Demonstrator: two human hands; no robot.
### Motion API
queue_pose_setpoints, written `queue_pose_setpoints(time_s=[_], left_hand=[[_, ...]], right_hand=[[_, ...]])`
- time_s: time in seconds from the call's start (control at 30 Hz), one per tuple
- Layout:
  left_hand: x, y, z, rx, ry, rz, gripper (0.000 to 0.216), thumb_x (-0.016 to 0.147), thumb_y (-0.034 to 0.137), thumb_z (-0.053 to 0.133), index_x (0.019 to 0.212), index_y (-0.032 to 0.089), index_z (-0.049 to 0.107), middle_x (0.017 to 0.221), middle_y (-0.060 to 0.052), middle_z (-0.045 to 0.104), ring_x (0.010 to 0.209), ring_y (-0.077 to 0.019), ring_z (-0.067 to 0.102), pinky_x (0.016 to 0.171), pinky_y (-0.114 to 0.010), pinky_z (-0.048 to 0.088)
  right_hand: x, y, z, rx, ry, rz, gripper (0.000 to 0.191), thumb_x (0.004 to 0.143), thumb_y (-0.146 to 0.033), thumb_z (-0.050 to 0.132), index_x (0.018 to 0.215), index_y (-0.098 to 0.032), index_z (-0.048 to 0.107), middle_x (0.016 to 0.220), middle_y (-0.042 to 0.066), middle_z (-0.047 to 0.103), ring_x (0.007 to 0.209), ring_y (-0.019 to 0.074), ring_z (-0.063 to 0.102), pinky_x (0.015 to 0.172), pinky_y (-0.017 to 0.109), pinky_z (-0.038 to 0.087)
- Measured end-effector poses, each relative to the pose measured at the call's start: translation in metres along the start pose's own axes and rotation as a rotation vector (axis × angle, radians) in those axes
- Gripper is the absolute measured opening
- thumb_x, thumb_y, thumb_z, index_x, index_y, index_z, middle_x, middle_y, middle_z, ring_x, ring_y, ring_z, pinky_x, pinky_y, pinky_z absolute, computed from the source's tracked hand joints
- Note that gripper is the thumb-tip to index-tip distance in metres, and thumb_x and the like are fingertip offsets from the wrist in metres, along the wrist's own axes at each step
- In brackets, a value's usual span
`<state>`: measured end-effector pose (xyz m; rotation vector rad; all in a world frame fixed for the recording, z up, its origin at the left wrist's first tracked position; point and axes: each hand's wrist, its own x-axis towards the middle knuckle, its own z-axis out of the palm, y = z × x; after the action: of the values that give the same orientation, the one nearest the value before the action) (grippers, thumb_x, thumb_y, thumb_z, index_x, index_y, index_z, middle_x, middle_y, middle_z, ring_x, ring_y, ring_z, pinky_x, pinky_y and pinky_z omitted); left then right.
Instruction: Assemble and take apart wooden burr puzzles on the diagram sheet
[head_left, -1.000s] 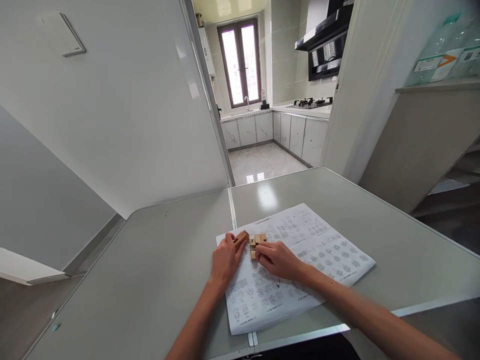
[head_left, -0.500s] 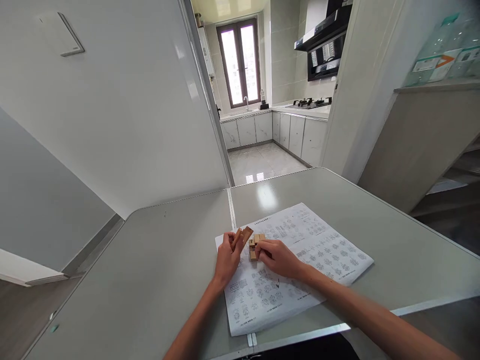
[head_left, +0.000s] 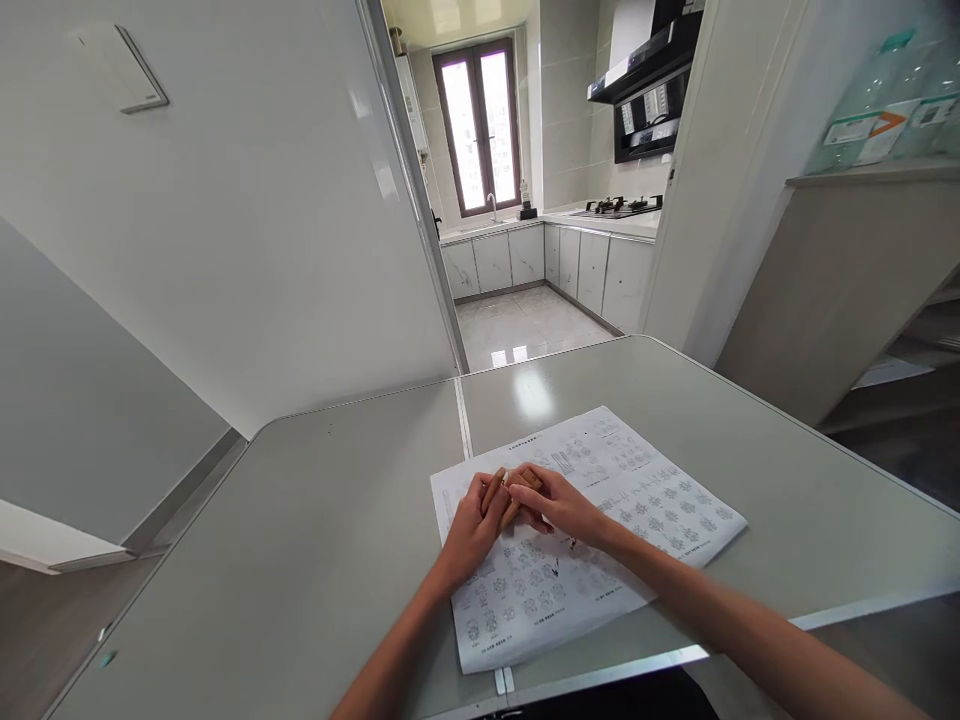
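Note:
Over a printed paper sheet (head_left: 675, 510), my two hands meet close together. My left hand (head_left: 471, 525) is closed around narrow wooden pieces (head_left: 493, 489), which stick up past its fingers. My right hand (head_left: 561, 505) grips a small group of light-brown wooden blocks (head_left: 529, 479) from the right side. Between the hands the wooden pieces come close or touch; fingers cover most of that spot, so I cannot tell how they fit. Rows of small printed diagrams of block shapes fill the sheet.
The sheet lies on a grey-green table (head_left: 337, 530) with a metal seam. A pale wall (head_left: 262, 250) rises behind its left part. Bottles (head_left: 862, 110) stand on a ledge at right. Beyond the doorway are kitchen cabinets (head_left: 525, 255) and a gas stove (head_left: 622, 206).
My left hand has moved right, towards the right hand, with its wooden pieces. The blocks that lay on the sheet are now held in my right hand's fingers.

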<state>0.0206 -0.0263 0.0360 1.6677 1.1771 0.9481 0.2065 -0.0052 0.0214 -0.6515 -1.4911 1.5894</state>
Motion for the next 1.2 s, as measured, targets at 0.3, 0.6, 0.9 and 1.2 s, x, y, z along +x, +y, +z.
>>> queue_pose_setpoints(time_s=[0.3, 0.6, 0.9, 1.2], left_hand=[[0.007, 0.001, -0.005, -0.358, -0.067, -0.262, 0.059, 0.095, 0.075, 0.038, 0.108, 0.021, 0.056, 0.078, 0.002, 0.056, 0.042, -0.0054, 0.031, 0.039, -0.019, 0.019], [0.008, -0.008, -0.011, -0.531, -0.247, -0.422, 0.061, 0.094, 0.074, 0.043, 0.099, 0.017, 0.063, 0.047, 0.008, 0.034, 0.038, -0.0062, 0.018, 0.040, -0.022, 0.010], [0.007, 0.003, -0.011, -0.583, -0.219, -0.300, 0.057, 0.094, 0.068, 0.054, 0.129, 0.023, 0.053, 0.074, 0.005, 0.058, 0.035, -0.0017, 0.025, 0.033, -0.017, 0.013], [0.010, -0.005, -0.013, -0.632, -0.178, -0.319, 0.048, 0.096, 0.066, 0.053, 0.083, 0.020, 0.048, 0.061, 0.009, 0.038, 0.039, -0.0020, 0.014, 0.033, -0.016, 0.010]], right_hand=[[0.002, -0.005, -0.006, 0.066, 0.139, 0.030, 0.041, 0.094, -0.059, 0.064, 0.078, -0.021, 0.054, 0.050, -0.009, 0.045, 0.045, 0.0092, 0.034, 0.048, 0.026, 0.030], [0.002, -0.002, -0.008, 0.112, 0.174, 0.043, 0.044, 0.089, -0.058, 0.071, 0.072, -0.021, 0.052, 0.049, -0.009, 0.039, 0.044, 0.0079, 0.030, 0.046, 0.026, 0.021], [0.004, -0.003, -0.010, 0.290, 0.282, 0.151, 0.046, 0.082, -0.060, 0.076, 0.073, -0.021, 0.054, 0.055, -0.010, 0.029, 0.049, 0.0080, 0.023, 0.045, 0.022, 0.022], [0.002, -0.002, -0.010, 0.277, 0.306, 0.180, 0.051, 0.079, -0.064, 0.077, 0.068, -0.021, 0.051, 0.056, -0.009, 0.029, 0.050, 0.0089, 0.025, 0.046, 0.022, 0.027]])
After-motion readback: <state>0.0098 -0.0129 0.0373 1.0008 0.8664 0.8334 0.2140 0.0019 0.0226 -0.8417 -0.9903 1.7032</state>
